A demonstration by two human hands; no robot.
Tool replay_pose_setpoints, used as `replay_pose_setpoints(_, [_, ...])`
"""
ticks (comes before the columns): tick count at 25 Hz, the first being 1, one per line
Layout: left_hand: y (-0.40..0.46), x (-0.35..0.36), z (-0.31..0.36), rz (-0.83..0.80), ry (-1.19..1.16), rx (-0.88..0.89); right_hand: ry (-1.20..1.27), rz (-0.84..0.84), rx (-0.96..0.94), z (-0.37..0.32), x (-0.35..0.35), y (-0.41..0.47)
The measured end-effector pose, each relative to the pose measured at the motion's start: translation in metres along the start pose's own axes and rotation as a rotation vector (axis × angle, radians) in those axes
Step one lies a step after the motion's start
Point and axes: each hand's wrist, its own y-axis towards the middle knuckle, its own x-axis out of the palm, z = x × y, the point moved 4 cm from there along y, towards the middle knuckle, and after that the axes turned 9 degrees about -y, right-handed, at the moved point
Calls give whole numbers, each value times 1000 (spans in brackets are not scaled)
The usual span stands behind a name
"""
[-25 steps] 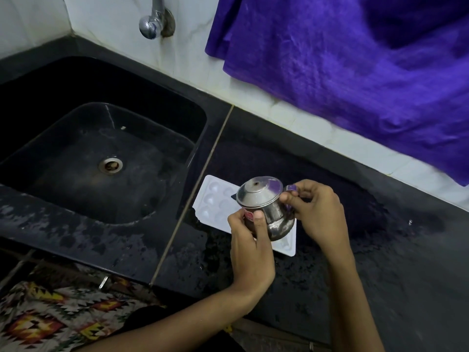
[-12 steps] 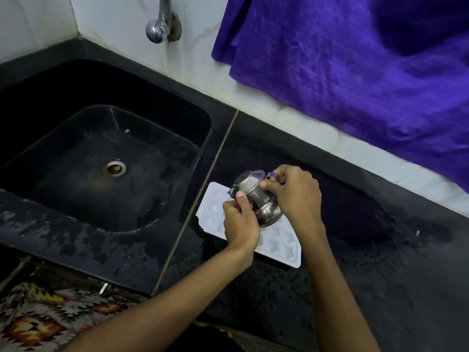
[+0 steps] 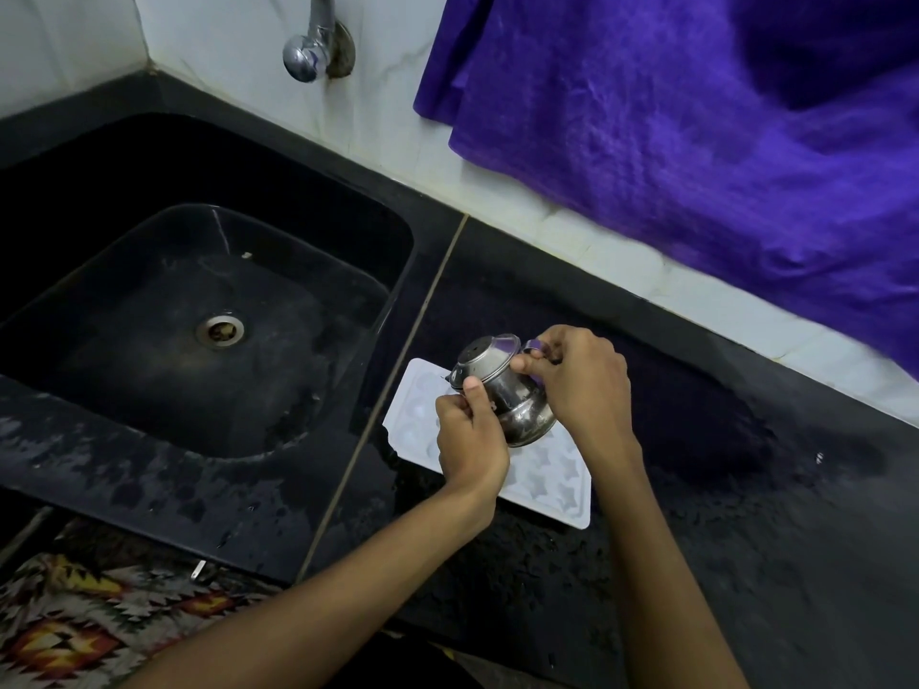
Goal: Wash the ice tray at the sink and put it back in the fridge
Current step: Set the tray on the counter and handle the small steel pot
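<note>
A white ice tray (image 3: pixel 552 477) lies flat on the wet black counter (image 3: pixel 721 539), just right of the sink. Above its far half I hold a small steel pot (image 3: pixel 502 390) with a lid, tipped toward the left over the tray. My left hand (image 3: pixel 470 440) grips the pot's body from the near side. My right hand (image 3: pixel 579 385) pinches the pot's rim and handle from the right. Both hands and the pot hide the tray's middle.
A black sink (image 3: pixel 199 340) with a metal drain (image 3: pixel 220 330) sits to the left. A chrome tap (image 3: pixel 311 49) juts from the white tiled wall above it. A purple cloth (image 3: pixel 696 141) hangs over the wall at the right. Patterned fabric (image 3: pixel 74 629) shows at bottom left.
The pot has tipped further to the left over the tray and moved slightly away from me. Both hands keep their hold on it.
</note>
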Motion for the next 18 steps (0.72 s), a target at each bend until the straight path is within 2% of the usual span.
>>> replay_pose_setpoints(7, [-19, 0, 4, -1, -22, 97, 209, 10, 24, 14, -10, -13])
replay_pose_setpoints(18, [-34, -9, -11, -6, -56, 50, 140, -25, -21, 6, -9, -23])
